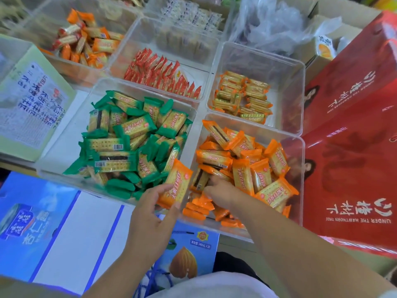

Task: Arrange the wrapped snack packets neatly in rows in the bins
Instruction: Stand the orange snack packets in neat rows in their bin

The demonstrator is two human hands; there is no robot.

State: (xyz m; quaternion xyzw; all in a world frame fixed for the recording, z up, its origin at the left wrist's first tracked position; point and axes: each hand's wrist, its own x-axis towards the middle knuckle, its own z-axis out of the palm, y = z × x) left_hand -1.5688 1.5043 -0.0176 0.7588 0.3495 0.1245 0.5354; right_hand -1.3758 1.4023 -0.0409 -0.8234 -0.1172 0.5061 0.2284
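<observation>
My left hand (150,220) pinches one orange-wrapped cracker packet (176,183) by its near end, above the wall between two clear bins. My right hand (219,191) reaches into the near right bin (297,160), its fingers curled among a loose pile of orange packets (247,166); I cannot tell whether it holds one. The near left bin (62,151) is full of jumbled green-wrapped packets (131,143).
Behind stand more clear bins: red packets in rows (163,74), small yellow-orange packets (242,95), and mixed orange ones (86,39). Red cartons (352,125) crowd the right side. A pale green box (28,100) sits left; blue cartons (43,229) lie near me.
</observation>
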